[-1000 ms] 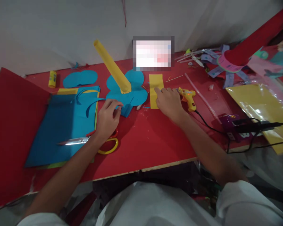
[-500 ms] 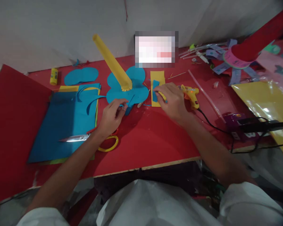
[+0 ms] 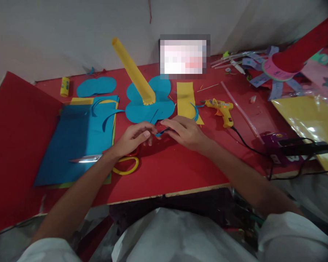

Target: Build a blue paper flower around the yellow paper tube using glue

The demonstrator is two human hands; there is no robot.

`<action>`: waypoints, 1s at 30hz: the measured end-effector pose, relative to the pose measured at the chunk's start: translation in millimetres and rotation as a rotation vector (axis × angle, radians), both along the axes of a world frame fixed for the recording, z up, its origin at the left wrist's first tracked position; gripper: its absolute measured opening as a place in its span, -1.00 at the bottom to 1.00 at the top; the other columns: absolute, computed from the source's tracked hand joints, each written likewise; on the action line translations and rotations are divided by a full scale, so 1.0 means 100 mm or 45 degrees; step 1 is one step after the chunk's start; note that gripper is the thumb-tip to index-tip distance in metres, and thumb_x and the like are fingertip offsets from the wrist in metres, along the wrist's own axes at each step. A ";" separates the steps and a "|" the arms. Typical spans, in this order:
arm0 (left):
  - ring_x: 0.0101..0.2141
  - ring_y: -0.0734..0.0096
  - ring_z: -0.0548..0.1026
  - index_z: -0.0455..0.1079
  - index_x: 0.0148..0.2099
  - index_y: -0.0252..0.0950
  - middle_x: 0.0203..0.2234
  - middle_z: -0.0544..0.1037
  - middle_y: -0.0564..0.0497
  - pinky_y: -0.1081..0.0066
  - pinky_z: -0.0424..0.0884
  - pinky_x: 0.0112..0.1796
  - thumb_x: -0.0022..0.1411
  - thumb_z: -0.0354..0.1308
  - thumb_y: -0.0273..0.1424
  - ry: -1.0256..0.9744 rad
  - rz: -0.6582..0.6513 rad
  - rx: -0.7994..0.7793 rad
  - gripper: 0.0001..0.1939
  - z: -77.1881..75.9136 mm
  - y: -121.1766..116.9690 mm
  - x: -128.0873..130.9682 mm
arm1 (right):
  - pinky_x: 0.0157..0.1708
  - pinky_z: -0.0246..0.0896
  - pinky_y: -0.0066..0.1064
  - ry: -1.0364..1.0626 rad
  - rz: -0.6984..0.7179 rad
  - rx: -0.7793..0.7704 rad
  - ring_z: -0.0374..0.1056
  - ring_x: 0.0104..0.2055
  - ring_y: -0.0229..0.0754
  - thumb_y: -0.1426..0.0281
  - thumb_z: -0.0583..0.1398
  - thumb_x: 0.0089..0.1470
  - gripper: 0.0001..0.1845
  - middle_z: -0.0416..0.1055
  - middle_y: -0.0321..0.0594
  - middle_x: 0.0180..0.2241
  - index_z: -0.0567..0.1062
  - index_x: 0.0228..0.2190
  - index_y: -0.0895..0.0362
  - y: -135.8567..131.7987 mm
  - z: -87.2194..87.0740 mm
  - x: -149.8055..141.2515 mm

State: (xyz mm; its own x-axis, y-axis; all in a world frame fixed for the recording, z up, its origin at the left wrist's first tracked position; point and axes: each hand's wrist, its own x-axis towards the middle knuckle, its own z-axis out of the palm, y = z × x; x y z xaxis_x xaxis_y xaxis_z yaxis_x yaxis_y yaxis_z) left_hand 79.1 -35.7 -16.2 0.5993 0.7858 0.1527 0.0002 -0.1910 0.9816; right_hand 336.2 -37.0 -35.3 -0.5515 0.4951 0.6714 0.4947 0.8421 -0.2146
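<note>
My right hand (image 3: 187,134) pinches a small piece of blue paper (image 3: 160,134) low over the red table. Close beside it, my left hand (image 3: 135,137) has its fingers apart; whether they touch the paper cannot be made out. Just beyond both hands lies a blue petal-shaped paper cutout (image 3: 164,106), with a rolled yellow paper tube (image 3: 133,72) rising at a slant from its middle. To the right of the cutout is a yellow paper strip (image 3: 184,96), and a curled blue scrap (image 3: 196,112) rests at its edge. Scissors (image 3: 125,165) lie partly under my left forearm.
A yellow glue gun (image 3: 222,109) with a black cord lies at right, near a purple box (image 3: 274,145). Blue sheets (image 3: 71,145) are stacked at left, below another blue cutout (image 3: 97,86) and a glue stick (image 3: 65,86). A blurred-out rectangle (image 3: 183,56) stands against the wall.
My right hand has moved from the yellow strip toward my left hand, bringing a blue paper piece along. My left hand's fingers have spread. A curled blue scrap now shows on the strip.
</note>
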 end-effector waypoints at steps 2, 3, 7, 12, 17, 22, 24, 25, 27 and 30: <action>-0.48 0.47 0.61 0.47 0.00 -0.31 -0.25 0.69 -0.13 0.52 0.48 -0.46 0.44 0.18 0.01 0.008 -0.020 -0.025 -0.55 -0.01 0.00 0.01 | -0.11 0.45 -0.25 -0.021 -0.005 0.032 0.53 -0.12 -0.08 0.46 0.11 0.43 -0.72 0.61 -0.09 -0.16 0.46 0.11 0.09 0.01 0.01 0.01; -0.50 0.47 0.60 0.45 0.05 -0.29 -0.26 0.69 -0.12 0.51 0.49 -0.46 0.45 0.16 0.02 0.007 -0.040 -0.047 -0.54 -0.01 0.00 0.01 | -0.12 0.44 -0.25 -0.026 0.001 0.054 0.52 -0.13 -0.08 0.45 0.12 0.43 -0.74 0.61 -0.08 -0.17 0.47 0.09 0.11 0.01 0.02 0.00; -0.54 0.48 0.57 0.38 0.19 -0.28 -0.31 0.70 -0.11 0.49 0.51 -0.47 0.44 0.16 0.03 0.067 -0.092 -0.088 -0.47 0.01 -0.02 0.04 | -0.15 0.39 -0.26 -0.067 0.021 0.066 0.49 -0.19 -0.09 0.39 0.14 0.43 -0.78 0.59 -0.09 -0.23 0.50 0.04 0.13 -0.02 0.03 -0.03; -0.53 0.54 0.51 0.50 -0.06 -0.31 -0.40 0.66 -0.02 0.54 0.46 -0.44 0.44 0.22 -0.11 0.250 0.088 0.141 -0.66 0.04 -0.03 0.07 | -0.17 0.36 -0.24 -0.090 0.022 -0.053 0.47 -0.19 -0.06 0.31 0.13 0.44 -0.74 0.57 -0.07 -0.25 0.54 0.01 0.13 -0.04 0.03 -0.06; -0.55 0.59 0.45 0.51 -0.21 -0.30 -0.47 0.59 0.04 0.56 0.39 -0.47 0.46 0.21 -0.17 0.297 0.266 0.245 -0.71 0.03 -0.01 0.04 | -0.07 0.37 -0.20 -0.059 0.059 -0.315 0.48 -0.06 -0.01 0.15 0.12 0.44 -0.66 0.60 -0.04 -0.12 0.57 -0.04 0.10 0.03 -0.04 -0.05; -0.56 0.59 0.43 0.49 -0.23 -0.29 -0.48 0.56 0.07 0.55 0.36 -0.48 0.45 0.22 -0.15 0.270 0.419 0.274 -0.70 -0.02 0.01 0.01 | -0.07 0.34 -0.18 0.024 0.045 -0.605 0.49 -0.04 0.03 0.10 0.09 0.44 -0.62 0.61 -0.05 -0.11 0.58 -0.15 0.08 0.12 -0.11 -0.01; -0.55 0.58 0.42 0.49 -0.23 -0.28 -0.49 0.54 0.07 0.54 0.36 -0.47 0.45 0.22 -0.14 0.275 0.467 0.294 -0.69 -0.03 0.01 0.01 | -0.07 0.32 -0.20 0.079 0.044 -0.681 0.49 -0.04 0.02 0.06 0.11 0.42 -0.61 0.61 -0.05 -0.09 0.57 -0.17 0.07 0.13 -0.09 0.01; -0.53 0.56 0.44 0.50 -0.22 -0.28 -0.47 0.54 0.06 0.53 0.37 -0.45 0.44 0.22 -0.13 0.275 0.480 0.309 -0.69 -0.04 0.01 0.01 | -0.08 0.31 -0.22 0.100 0.043 -0.705 0.49 -0.05 0.00 0.02 0.12 0.41 -0.58 0.61 -0.05 -0.10 0.56 -0.20 0.08 0.14 -0.07 0.02; -0.41 0.51 0.51 0.52 -0.13 -0.26 -0.34 0.59 0.01 0.52 0.43 -0.37 0.42 0.24 -0.11 0.280 0.471 0.347 -0.70 -0.03 0.01 0.01 | -0.17 0.25 -0.28 0.122 0.033 -0.719 0.47 -0.14 -0.04 -0.06 0.12 0.38 -0.51 0.60 -0.09 -0.20 0.52 -0.31 0.08 0.14 -0.03 0.02; -0.25 0.42 0.54 0.53 0.07 -0.21 -0.11 0.60 -0.07 0.47 0.49 -0.28 0.38 0.29 -0.10 0.316 0.376 0.387 -0.64 0.01 0.01 0.03 | -0.33 0.08 -0.34 0.111 0.015 -0.691 0.33 -0.34 -0.16 -0.18 0.09 0.33 -0.38 0.46 -0.21 -0.43 0.39 -0.47 0.09 0.13 0.01 0.01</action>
